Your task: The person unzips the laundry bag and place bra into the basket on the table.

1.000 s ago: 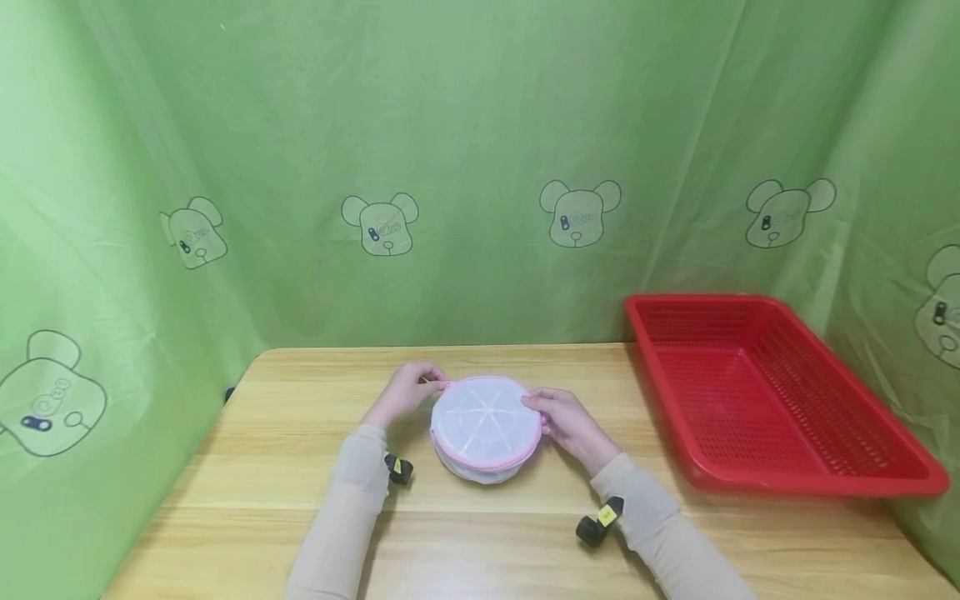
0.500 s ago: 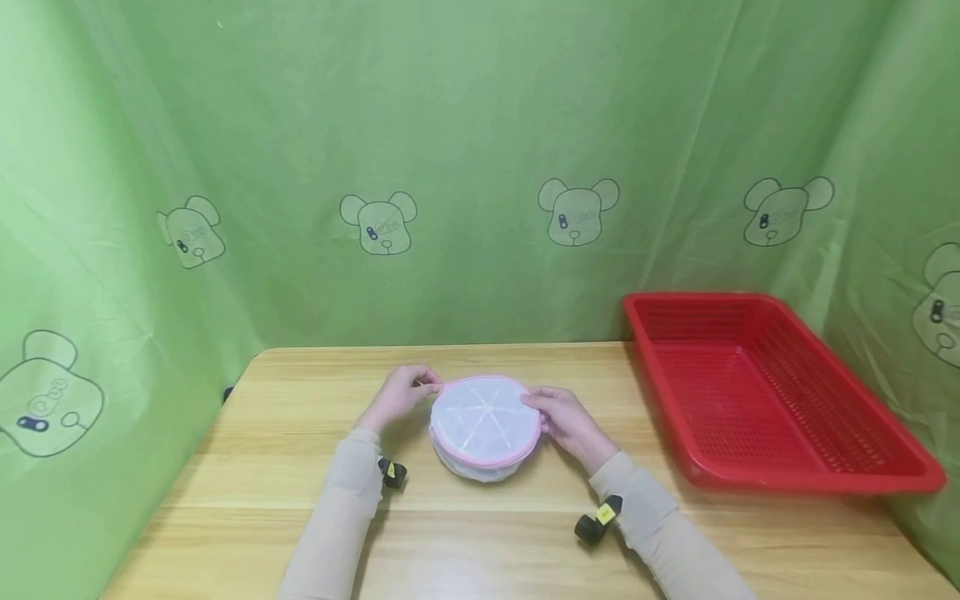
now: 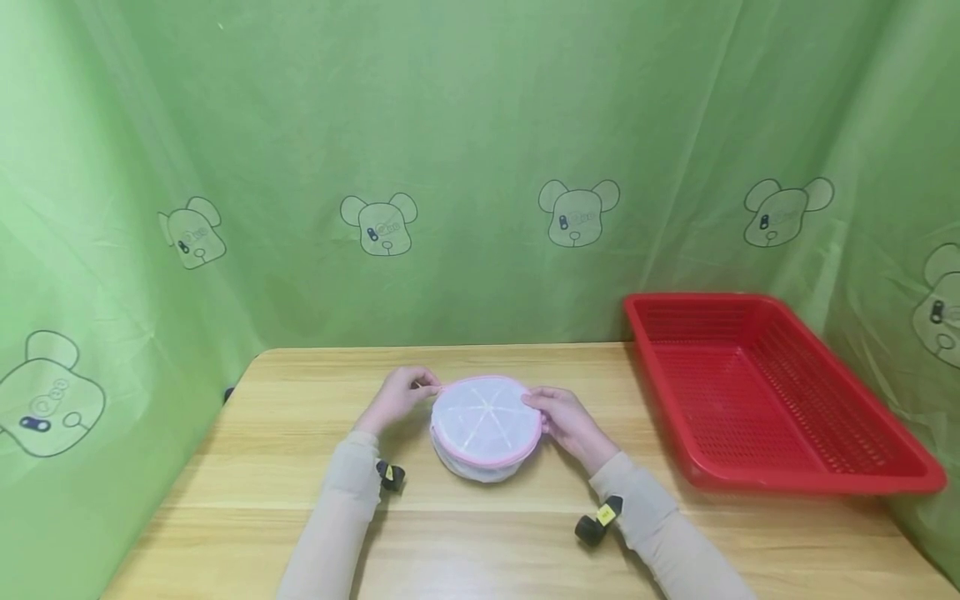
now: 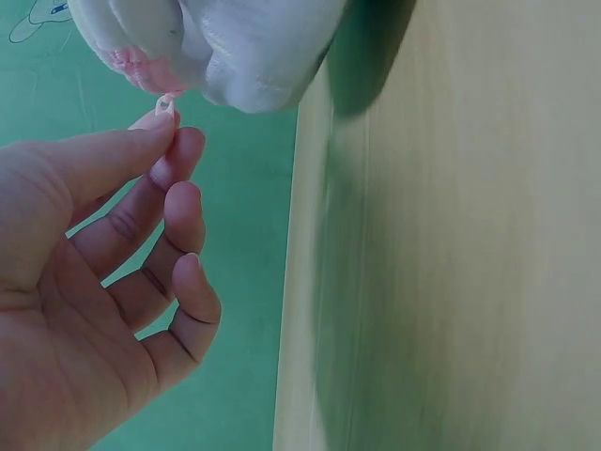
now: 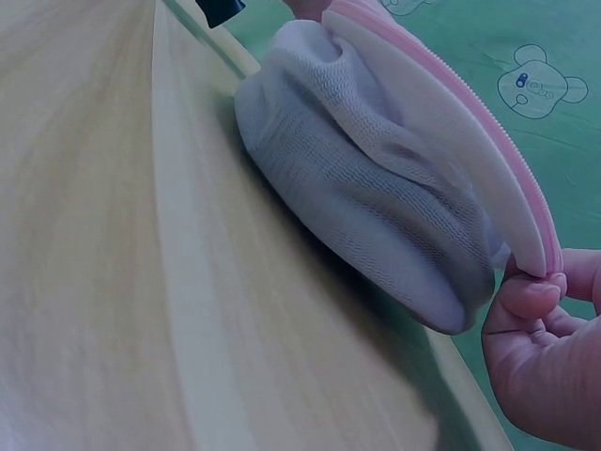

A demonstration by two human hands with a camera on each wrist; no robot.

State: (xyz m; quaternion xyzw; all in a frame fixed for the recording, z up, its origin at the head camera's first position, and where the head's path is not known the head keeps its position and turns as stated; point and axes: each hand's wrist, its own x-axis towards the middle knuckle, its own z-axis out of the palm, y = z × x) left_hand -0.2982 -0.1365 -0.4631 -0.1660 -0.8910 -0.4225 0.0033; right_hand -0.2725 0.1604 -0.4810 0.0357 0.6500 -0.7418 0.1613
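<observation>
A round white mesh laundry bag (image 3: 487,421) with a pink zipper (image 5: 488,117) around its rim sits on the table between both hands. Pale lines cross in a star on its top. My left hand (image 3: 397,396) pinches the small zipper pull (image 4: 165,103) between thumb and index finger at the bag's far left, its other fingers loosely curled. On the opposite side, my right hand (image 3: 570,421) grips the rim, thumb on top and fingers curled underneath. In the right wrist view the soft mesh side (image 5: 366,178) hangs in folds below the zipper.
A large red plastic basket (image 3: 750,400) with slotted walls stands on the right of the wooden table (image 3: 480,550). Green curtains (image 3: 480,108) printed with bear heads enclose the back and sides. A black wrist camera (image 3: 596,525) sits on each sleeve.
My left hand has shifted slightly left with the zipper pull, then stayed nearly still. The right hand and the laundry bag keep almost the same place.
</observation>
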